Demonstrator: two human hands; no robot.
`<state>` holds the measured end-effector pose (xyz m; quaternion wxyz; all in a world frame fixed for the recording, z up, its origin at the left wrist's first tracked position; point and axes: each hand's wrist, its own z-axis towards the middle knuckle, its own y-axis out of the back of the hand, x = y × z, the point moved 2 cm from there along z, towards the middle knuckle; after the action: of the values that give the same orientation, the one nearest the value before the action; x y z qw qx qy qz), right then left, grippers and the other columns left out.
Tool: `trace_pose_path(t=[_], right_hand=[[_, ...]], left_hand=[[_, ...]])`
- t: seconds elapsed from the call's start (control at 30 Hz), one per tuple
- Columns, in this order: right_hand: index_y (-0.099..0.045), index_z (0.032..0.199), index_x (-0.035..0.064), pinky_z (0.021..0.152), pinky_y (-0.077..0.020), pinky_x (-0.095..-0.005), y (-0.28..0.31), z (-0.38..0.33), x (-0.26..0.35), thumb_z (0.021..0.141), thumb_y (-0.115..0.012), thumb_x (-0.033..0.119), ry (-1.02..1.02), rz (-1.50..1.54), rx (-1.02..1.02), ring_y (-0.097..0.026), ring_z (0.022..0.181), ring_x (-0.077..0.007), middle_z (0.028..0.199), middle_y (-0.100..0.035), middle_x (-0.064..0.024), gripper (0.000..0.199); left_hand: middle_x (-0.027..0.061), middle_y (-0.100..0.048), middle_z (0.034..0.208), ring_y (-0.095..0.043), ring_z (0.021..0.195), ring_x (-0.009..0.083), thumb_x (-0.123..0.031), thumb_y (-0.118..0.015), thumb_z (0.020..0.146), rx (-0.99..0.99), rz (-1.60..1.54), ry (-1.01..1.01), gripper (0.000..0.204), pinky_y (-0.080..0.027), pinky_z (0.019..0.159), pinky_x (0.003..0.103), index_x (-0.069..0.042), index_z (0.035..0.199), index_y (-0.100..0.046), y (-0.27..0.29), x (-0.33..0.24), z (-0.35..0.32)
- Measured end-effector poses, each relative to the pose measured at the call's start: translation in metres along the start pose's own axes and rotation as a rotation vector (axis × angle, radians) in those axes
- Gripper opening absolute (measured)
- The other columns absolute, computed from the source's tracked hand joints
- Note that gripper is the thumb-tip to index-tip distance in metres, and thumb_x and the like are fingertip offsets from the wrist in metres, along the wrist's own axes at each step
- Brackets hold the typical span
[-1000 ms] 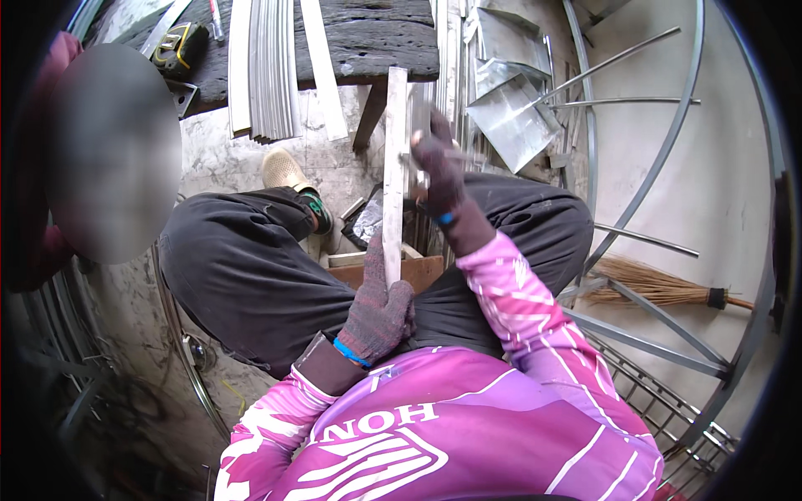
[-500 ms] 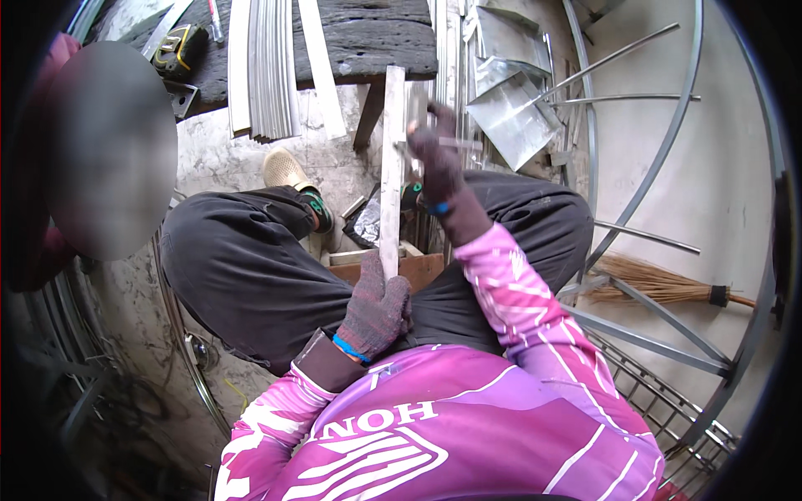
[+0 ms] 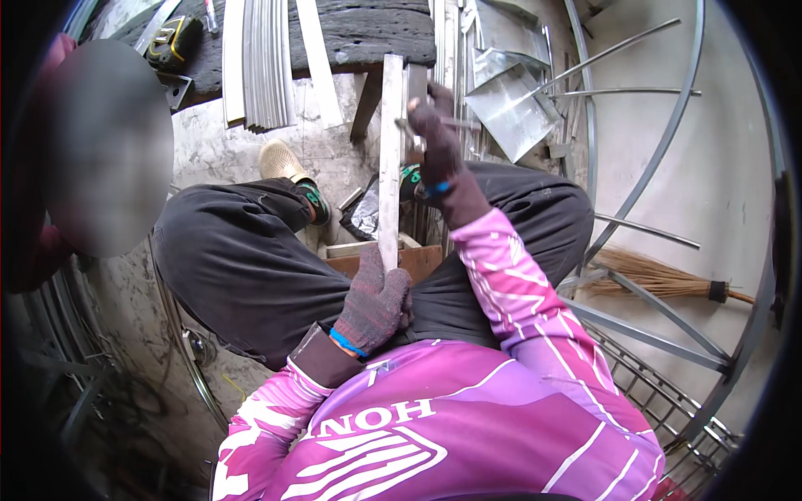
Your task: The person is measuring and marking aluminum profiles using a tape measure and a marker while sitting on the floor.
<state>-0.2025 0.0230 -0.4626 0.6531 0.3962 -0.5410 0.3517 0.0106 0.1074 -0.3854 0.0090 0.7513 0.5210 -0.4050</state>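
- Evidently, the left hand in a grey knitted glove (image 3: 372,302) has its fingers closed round the near end of a long, straight, pale metal bar (image 3: 390,159).
- That bar runs between the knees, its far end near the dark, rough wooden worktop (image 3: 359,33).
- The right hand in a dark glove (image 3: 437,142) — fingers curled — holds a grey metal tool (image 3: 417,82) beside the bar — kind unclear.
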Motion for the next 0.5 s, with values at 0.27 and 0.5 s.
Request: trace_pose_path(t=[0.27,0.5], right_hand=[[-0.027,0.135,0.0087,0.071,-0.0541,-0.0324,-0.012,-0.104,0.036,0.088,-0.059,0.025,-0.173,0.100,-0.001,-0.056,0.087,-0.0173,0.111,-0.048,-0.0122,0.059],[-0.029,0.133,0.0055,0.077,-0.0513,-0.0316,-0.012,-0.095,0.047,0.088,-0.059,0.027,-0.432,0.353,0.038,-0.057,0.090,-0.0170,0.107,-0.051,-0.0140,0.058]], left_hand=[[0.0115,-0.060,0.087,-0.061,0.080,0.0218,-0.013,-0.051,0.093,0.025,0.784,-0.713,0.019,-0.050,0.070,0.033,0.001,0.106,-0.054,0.020,0.001,0.020],[0.0179,-0.057,0.077,-0.062,0.069,0.0198,-0.012,-0.051,0.090,-0.102,0.267,-0.254,0.018,-0.049,0.053,0.036,0.000,0.102,-0.056,0.009,-0.002,0.016]])
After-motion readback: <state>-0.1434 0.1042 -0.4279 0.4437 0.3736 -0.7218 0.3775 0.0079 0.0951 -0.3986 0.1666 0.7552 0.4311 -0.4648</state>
